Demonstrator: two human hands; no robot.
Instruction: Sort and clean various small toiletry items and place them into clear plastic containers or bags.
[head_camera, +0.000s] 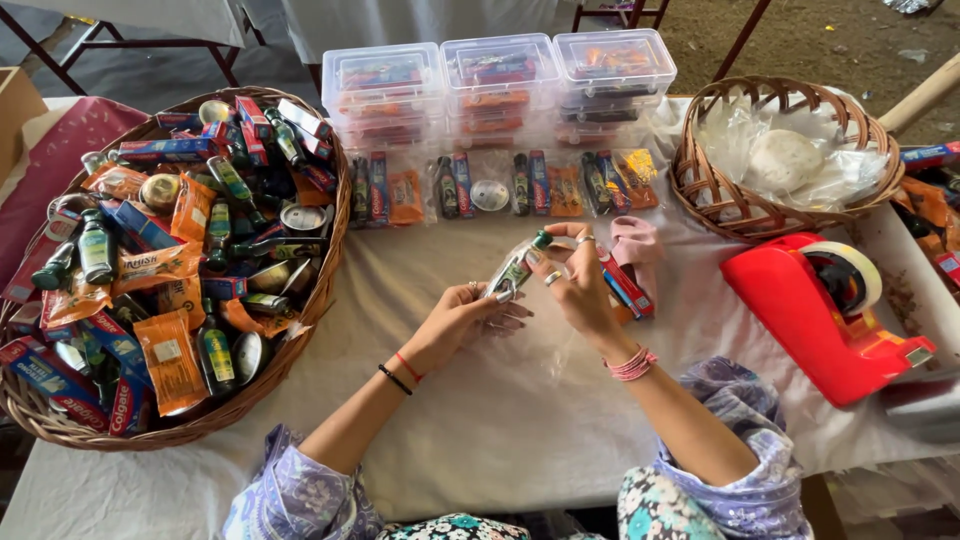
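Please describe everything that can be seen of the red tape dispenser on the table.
The red tape dispenser looks like glossy plastic, with a wedge-shaped body. A roll of clear tape sits in its upper end, and a metal cutter shows at its lower right tip. It lies diagonally on the white tablecloth, just below the wicker basket of clear bags. No hand touches it.

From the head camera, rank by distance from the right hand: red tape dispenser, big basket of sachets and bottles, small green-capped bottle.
1. Small green-capped bottle: touching the right hand.
2. Red tape dispenser: to its right, on the table.
3. Big basket: far left, beyond the left hand.
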